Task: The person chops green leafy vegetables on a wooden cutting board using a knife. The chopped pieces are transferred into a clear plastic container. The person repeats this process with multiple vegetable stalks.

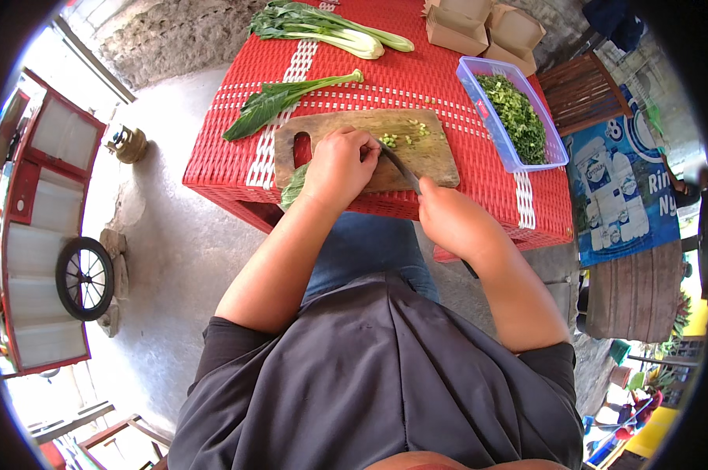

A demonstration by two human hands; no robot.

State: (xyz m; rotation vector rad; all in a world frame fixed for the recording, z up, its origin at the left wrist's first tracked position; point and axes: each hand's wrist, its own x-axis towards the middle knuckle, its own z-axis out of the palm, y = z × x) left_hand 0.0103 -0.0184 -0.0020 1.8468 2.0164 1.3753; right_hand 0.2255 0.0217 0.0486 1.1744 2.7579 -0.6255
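My left hand [343, 163] presses a leafy green vegetable [295, 184] against a wooden cutting board [330, 122]; most of its stem is hidden under the fingers, and the leaf hangs over the board's near edge. In my right hand [452, 217] is a knife [400, 166], its blade tip close beside my left fingers. Small chopped green pieces [389, 140] lie on the board just beyond the blade. One leafy stalk [298, 94] lies behind the board, and a bunch of leafy greens [336, 32] farther back. Right of the board, a clear plastic container [490, 126] holds chopped greens [515, 114].
Everything stands on a red and white woven table [230, 126]. Open cardboard boxes [457, 29] are at its back right, near a slatted wooden chair [586, 91]. On the floor to the left are a gas cylinder [129, 145] and a cart with a spoked wheel [85, 278].
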